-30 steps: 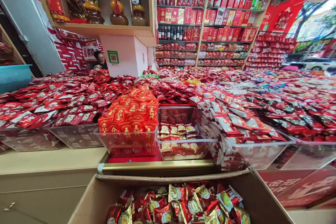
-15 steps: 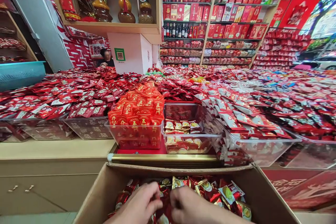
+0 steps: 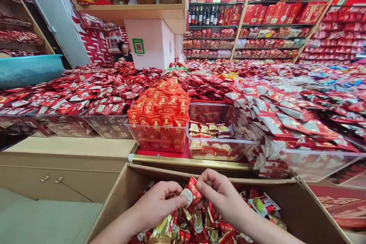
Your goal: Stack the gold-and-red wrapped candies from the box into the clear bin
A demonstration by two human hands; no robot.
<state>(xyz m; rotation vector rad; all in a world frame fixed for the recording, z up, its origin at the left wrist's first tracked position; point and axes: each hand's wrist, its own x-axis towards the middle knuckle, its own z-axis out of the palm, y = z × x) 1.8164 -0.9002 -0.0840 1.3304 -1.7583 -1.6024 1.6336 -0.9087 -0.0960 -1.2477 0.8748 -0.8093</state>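
Observation:
A red and white wrapped candy (image 3: 192,194) is pinched between both hands, above an open cardboard box (image 3: 311,209). My left hand (image 3: 162,200) grips its left side with thumb and forefinger. On its right end, the thumb and fingers of my right hand (image 3: 219,192) are closed. Below the hands, the box holds many red and gold wrapped candies (image 3: 197,225), some with a round pale picture. Beyond the box stands a clear plastic bin (image 3: 223,148) with a few rows of similar red and gold candies in it.
Left of that bin, another clear bin (image 3: 157,137) is heaped with orange-red packets. White-and-red packets (image 3: 288,116) overfill a bin to the right. A turquoise basket (image 3: 31,70) sits at the left. A person (image 3: 125,52) is behind the counter, near a white pillar (image 3: 148,44).
Both hands have risen from among the candies in the box and now hold one candy between them. The view has tilted down and shifted left.

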